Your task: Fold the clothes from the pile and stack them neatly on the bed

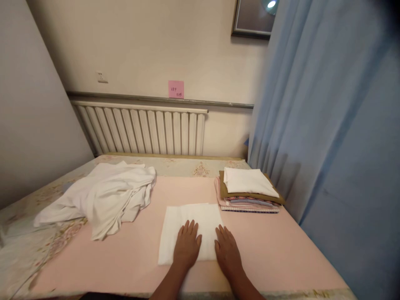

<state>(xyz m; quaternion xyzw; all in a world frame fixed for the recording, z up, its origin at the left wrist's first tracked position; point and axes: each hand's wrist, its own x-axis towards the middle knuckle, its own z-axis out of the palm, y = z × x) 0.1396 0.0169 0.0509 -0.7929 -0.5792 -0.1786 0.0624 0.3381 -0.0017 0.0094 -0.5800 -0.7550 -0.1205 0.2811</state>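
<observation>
A white cloth, folded into a flat rectangle, lies on the pink sheet in front of me. My left hand rests flat on its left half, palm down, fingers stretched out. At the cloth's right edge lies my right hand, also palm down, its fingers extended and slightly apart. Neither hand grips anything. Whatever is under the palms is hidden.
A rumpled heap of white cloth lies at the left. At the back right stands a stack of folded fabrics, white on top. A blue curtain hangs along the right. Behind the pink sheet is a radiator.
</observation>
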